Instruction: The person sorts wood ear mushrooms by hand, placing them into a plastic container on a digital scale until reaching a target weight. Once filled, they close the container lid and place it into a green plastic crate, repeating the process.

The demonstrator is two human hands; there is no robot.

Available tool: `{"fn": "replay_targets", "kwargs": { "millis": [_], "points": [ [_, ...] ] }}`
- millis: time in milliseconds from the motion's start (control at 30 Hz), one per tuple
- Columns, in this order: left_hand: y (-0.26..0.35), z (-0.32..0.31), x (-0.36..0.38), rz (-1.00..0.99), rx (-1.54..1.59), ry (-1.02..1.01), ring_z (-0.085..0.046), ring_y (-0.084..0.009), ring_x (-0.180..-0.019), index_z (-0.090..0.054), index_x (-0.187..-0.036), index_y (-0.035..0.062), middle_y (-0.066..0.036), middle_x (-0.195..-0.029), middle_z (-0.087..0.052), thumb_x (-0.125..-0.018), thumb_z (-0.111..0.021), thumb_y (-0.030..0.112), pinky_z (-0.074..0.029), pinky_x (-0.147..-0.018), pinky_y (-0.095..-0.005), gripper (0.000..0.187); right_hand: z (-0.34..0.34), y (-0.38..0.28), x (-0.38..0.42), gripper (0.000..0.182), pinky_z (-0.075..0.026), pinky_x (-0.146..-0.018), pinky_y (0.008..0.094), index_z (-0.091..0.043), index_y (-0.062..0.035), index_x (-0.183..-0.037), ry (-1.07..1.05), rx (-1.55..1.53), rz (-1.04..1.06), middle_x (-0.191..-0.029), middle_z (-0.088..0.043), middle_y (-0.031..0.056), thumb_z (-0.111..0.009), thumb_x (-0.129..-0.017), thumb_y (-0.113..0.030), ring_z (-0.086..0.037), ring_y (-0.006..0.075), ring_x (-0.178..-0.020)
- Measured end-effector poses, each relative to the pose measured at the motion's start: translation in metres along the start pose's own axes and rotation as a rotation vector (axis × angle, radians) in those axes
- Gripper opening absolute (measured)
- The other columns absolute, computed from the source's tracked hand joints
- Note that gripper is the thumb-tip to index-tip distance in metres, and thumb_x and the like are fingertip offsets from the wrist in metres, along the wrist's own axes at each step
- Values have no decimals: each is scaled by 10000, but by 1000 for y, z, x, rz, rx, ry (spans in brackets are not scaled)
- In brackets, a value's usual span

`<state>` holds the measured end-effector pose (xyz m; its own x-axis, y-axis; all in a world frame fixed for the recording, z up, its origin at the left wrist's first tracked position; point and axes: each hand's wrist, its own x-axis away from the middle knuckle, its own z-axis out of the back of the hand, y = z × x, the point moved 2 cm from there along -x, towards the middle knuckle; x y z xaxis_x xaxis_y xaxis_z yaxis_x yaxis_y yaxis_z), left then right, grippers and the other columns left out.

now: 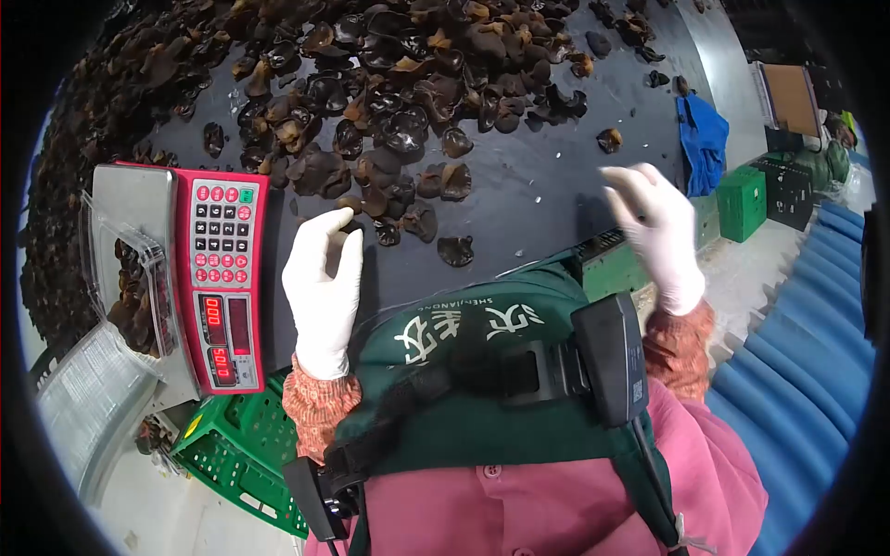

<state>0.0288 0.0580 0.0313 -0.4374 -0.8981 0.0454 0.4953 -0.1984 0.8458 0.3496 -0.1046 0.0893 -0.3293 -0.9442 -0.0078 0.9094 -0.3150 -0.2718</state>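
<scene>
My left hand [324, 287], in a white glove, is over the near edge of the dark table with thumb and forefinger apart. I see nothing held in it; its fingertips are close to some loose wood ear mushrooms [320, 173]. My right hand [654, 232], also gloved in white, hovers at the table's right side, fingers bent and apart, with nothing visible in them. Left of my left hand stands a red digital scale [185, 278] with lit red digits. On its metal pan sits a clear plastic container [111, 218] holding some mushrooms.
A large heap of wood ear mushrooms [399, 65] covers the far table [556, 176]. Stacked clear plastic containers [93, 398] and a green crate [241, 445] are at lower left. A blue cloth [703, 144] hangs at the right edge, near a green box [742, 204].
</scene>
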Motion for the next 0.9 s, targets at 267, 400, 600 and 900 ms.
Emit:
{"fn": "replay_targets", "kwargs": {
  "millis": [267,400,600,900],
  "points": [
    [-4,8,21,93,-31,5,-649,-119,-879,-702,-1166,9,-62,-1041,-697,-919,-714,-5,-525,-835,-272,248,-102,-92,-65,239,-546,-719,368,-680,-110,-1049,92,-339,421,-1047,-619,74,-765,-827,-133,-659,257,-839],
    [-7,1,20,56,-25,-13,-624,-111,-834,-701,-1153,9,-57,-1016,-686,-906,-720,-14,-515,-796,-261,249,-96,-69,-50,123,-554,-677,325,-637,-80,-952,32,-586,196,-1001,-684,77,-724,-882,-130,-693,247,-778],
    [1,-16,5,-10,-110,-12,-595,-103,-804,-692,-1064,13,-47,-936,-635,-838,-802,14,-503,-755,-249,252,-80,-96,-23,314,-576,-732,342,-692,-100,-1197,-257,-625,-37,-975,-731,110,-727,-912,-226,-723,242,-782],
    [-18,-18,10,-179,-181,29,-626,-194,-765,-667,-994,38,-85,-990,-642,-831,-761,0,-503,-673,-304,192,-95,-104,-43,284,-562,-743,334,-654,-48,-1109,-391,-671,31,-943,-689,112,-759,-888,-192,-700,229,-815]
  ]
}}
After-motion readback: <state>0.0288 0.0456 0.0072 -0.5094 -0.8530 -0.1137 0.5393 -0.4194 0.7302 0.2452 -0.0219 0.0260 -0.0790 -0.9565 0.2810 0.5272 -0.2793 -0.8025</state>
